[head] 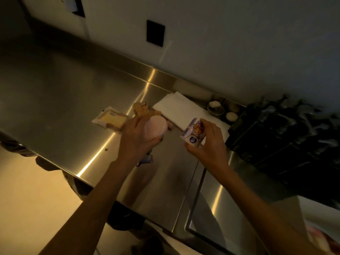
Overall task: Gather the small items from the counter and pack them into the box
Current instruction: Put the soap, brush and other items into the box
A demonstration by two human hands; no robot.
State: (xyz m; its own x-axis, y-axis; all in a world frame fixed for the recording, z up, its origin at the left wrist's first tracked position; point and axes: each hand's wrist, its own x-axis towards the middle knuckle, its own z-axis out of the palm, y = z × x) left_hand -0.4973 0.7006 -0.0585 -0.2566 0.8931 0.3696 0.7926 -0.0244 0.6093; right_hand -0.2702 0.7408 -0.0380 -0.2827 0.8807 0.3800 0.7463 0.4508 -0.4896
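Your left hand (137, 138) grips a round pink case (155, 128) above the steel counter (55, 100), fingers curled around it. Your right hand (207, 144) pinches a small printed carton (194, 133) bearing a cartoon figure, beside a folded white cloth (182, 107); a clear packet (110, 119) lies left

Tabletop (60, 100): brushed stainless steel, running from the upper left to the lower right of the frame, with bright streaks of reflected light; a raised lip meets the wall along its far edge.
Clear packet (111, 120): lies flat at centre, holding a pale yellow block.
White folded cloth (179, 107): lies flat, right of centre, near the far lip.
Small round pieces (231, 116): pale, right of the cloth; detail too dim to tell.
Dark grated unit (287, 137): fills the right side of the frame.
Crumb (106, 149): lies near the front edge, centre left.
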